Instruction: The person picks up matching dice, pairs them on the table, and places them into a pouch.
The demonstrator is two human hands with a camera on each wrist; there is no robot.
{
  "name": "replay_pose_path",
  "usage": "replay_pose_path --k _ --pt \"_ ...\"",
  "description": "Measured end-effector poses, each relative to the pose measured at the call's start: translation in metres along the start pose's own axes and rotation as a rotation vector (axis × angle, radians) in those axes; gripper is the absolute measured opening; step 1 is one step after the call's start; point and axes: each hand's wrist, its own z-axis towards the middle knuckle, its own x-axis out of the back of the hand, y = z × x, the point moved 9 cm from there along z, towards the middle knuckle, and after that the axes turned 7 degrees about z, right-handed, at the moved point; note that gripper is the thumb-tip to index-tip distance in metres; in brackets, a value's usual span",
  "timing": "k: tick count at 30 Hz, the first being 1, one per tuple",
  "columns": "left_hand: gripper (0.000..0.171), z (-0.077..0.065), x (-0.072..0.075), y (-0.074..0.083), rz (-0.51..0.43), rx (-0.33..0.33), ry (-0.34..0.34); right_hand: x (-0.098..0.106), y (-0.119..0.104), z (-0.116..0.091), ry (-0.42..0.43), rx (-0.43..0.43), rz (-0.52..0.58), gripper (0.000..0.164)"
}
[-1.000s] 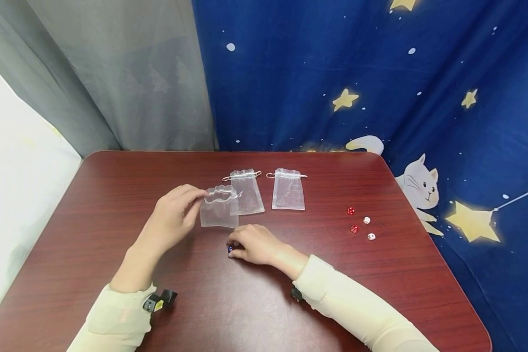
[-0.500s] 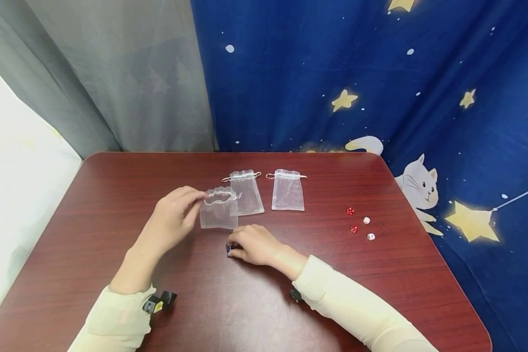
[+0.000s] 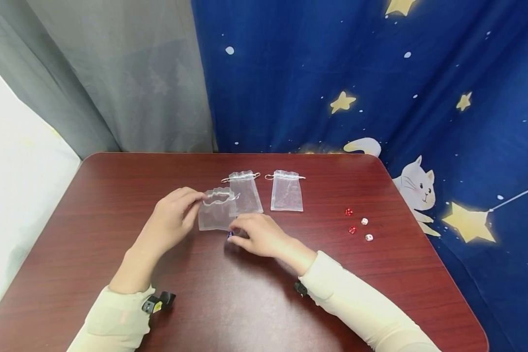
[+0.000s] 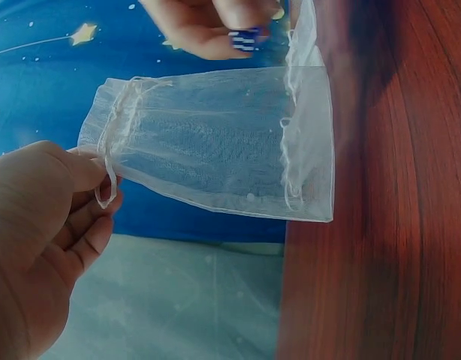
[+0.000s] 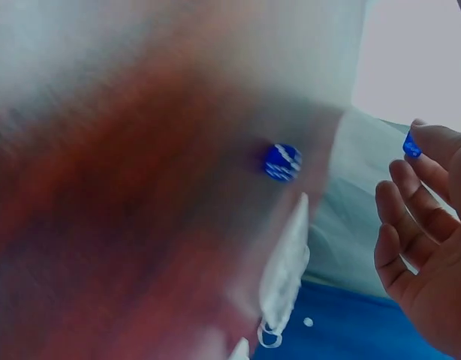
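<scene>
My left hand [image 3: 173,215] pinches the rim of a sheer white drawstring bag [image 3: 215,215] between thumb and fingers. The bag's gathered mouth gapes, and its cord loop hangs by my fingers in the left wrist view. Close to the bag's right side, my right hand [image 3: 259,234] pinches a small blue die [image 5: 412,145] between thumb and finger. White markings show on this die in the left wrist view. A second blue die [image 5: 283,163] lies on the table in the right wrist view; I cannot make it out separately in the head view.
Two more sheer drawstring bags lie flat farther back, a middle one [image 3: 246,193] partly behind the held bag and a right one [image 3: 287,190]. Two red dice [image 3: 352,230] and two whitish dice [image 3: 369,237] sit at the right of the brown table [image 3: 317,298].
My right hand has moved away from me, toward the bag's lower right corner, with the blue die in its fingertips. The left hand and its bag stay nearly still.
</scene>
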Motion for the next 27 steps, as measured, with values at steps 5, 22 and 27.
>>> replay_pose_path --k 5,22,27 --pt "0.017 0.001 -0.001 0.001 0.008 -0.011 0.000 0.028 0.000 0.004 0.098 0.029 0.050 0.016" --pt "0.018 0.002 -0.005 0.011 -0.037 -0.057 0.006 0.093 -0.006 0.013 0.359 0.100 0.074 0.016" --pt "0.020 0.005 -0.008 0.018 -0.057 -0.088 0.016 0.093 -0.012 0.018 0.367 0.098 0.070 0.015"
